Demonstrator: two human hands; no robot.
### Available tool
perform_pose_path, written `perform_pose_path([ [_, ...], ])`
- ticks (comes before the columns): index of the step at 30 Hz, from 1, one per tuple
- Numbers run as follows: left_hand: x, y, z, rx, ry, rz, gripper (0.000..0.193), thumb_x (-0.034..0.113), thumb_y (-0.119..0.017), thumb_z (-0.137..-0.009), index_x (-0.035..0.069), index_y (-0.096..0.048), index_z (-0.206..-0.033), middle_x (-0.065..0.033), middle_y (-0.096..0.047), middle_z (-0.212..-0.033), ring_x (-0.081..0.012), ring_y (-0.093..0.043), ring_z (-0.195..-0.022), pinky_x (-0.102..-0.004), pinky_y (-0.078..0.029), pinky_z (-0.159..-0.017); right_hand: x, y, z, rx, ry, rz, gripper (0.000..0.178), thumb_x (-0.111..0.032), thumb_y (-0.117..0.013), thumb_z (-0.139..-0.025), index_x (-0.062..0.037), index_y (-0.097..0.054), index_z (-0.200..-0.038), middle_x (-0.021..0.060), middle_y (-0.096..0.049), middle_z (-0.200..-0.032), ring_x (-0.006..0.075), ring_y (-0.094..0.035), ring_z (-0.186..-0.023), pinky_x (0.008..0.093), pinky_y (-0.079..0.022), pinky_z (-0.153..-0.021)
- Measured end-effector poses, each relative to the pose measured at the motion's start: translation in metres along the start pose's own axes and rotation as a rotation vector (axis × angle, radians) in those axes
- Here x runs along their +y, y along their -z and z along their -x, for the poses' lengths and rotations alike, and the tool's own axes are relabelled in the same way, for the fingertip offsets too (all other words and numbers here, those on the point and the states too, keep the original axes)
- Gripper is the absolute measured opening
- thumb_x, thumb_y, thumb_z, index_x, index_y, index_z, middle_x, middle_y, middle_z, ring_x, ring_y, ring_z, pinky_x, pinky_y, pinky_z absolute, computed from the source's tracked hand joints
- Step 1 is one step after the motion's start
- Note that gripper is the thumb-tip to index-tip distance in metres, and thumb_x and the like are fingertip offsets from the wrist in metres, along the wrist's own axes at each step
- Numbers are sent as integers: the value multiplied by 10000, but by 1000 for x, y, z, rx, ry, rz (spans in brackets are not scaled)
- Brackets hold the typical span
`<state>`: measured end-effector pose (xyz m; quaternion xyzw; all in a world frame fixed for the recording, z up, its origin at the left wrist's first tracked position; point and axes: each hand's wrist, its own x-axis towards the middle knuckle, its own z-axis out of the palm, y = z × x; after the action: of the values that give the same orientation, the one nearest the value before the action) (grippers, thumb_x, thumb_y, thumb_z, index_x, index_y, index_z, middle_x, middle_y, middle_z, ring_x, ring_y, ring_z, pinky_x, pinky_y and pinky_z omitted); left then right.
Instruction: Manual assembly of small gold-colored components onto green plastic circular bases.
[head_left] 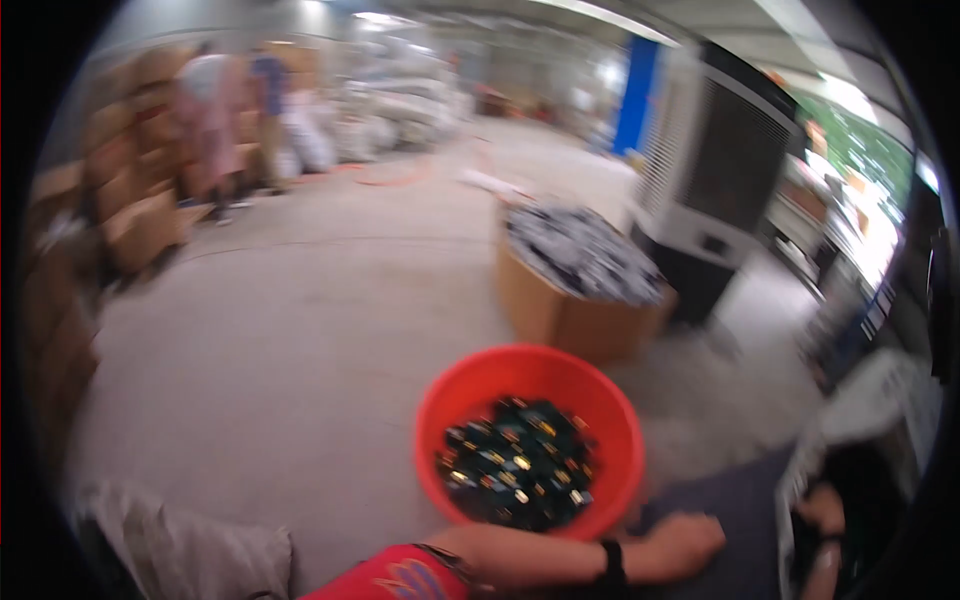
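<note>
My left hand (685, 546) reaches to the right from a red sleeve, with a black band on its wrist. Its fingers are curled into a fist, and whatever they may hold is hidden. The forearm crosses the near rim of a red plastic basin (432, 425). Many small dark pieces (520, 465) with shiny gold and silver parts lie in that basin. At the far right, my right hand (824, 508) is down inside the mouth of a white sack (885, 395) with a dark interior. Blur hides what its fingers do.
Beyond the basin stands a cardboard box (560, 318) heaped with grey and dark pieces. A tall air cooler (725, 150) stands behind it. Another sack (190, 550) is at the lower left. Two people (212, 120) stand by stacked cartons (120, 150) at the far left; white sacks (400, 95) are piled nearby.
</note>
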<state>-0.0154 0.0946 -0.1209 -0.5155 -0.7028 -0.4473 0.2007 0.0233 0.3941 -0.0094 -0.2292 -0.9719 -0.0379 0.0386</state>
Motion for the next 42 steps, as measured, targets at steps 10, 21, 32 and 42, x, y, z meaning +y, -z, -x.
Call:
perform_pose_path([
  [10,-8,15,-21,39,-39,-6,117,6,-623,-720,63,-627,-821,-92,-564,-696,-301,-592,-639,-402,-468,-547,11,11,75,-108,-164,187,415,-318,-602,-727,-81,-699,-1053,152,-637,-1124,325,-581,-1100,450,-480,-916],
  [21,5,14,-14,21,-91,-46,51,57,-624,-747,68,-631,-796,-73,-589,-718,-279,-607,-646,-395,-472,-548,-15,22,189,-46,177,-282,591,-193,-699,-749,-19,-517,-1283,148,-618,-1150,319,-558,-1112,480,-409,-994],
  [32,55,18,-63,-405,49,211,172,140,-587,-749,36,-697,-829,-171,-674,-809,-363,-647,-802,-443,-514,-737,-5,28,245,-42,20,-1040,395,15,-554,-880,-13,-517,-1272,115,-653,-1024,163,-645,-907,298,-498,-837],
  [42,101,-64,-109,-664,4,-71,436,352,-670,-783,22,-602,-1061,-197,-674,-992,-366,-641,-963,-457,-506,-832,-20,-4,302,294,-259,-1300,251,3,-601,-835,16,-618,-1085,26,-647,-816,78,-599,-713,226,-498,-644],
])
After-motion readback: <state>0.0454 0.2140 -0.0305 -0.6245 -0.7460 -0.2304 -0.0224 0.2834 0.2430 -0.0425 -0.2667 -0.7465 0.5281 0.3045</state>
